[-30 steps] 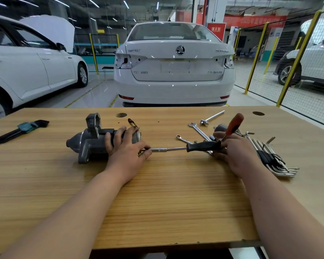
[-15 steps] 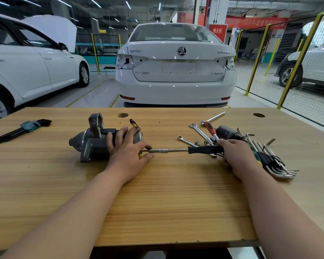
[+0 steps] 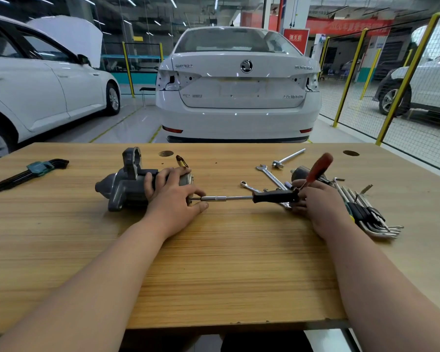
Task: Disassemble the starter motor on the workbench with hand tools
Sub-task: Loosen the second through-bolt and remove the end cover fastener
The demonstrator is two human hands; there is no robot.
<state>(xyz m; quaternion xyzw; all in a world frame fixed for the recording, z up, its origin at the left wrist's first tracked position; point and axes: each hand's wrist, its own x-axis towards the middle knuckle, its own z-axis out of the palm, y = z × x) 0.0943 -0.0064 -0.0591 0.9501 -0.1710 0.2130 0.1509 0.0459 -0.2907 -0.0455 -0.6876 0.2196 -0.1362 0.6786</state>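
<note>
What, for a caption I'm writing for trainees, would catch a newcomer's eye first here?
The grey starter motor lying mid-bench, gripped by the left hand, draws the eye first. A long-shafted tool runs from its end to the right hand, red handle sticking up. Behind the workbench, a white car fills the background.

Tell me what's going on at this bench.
A person is taking apart a starter motor lying on the workbench. The left hand grips the motor and guides the tip of a long driver against its end; the right hand holds the driver's handle end. At the right lie wrenches and hex keys; a black key set lies far left.
</note>
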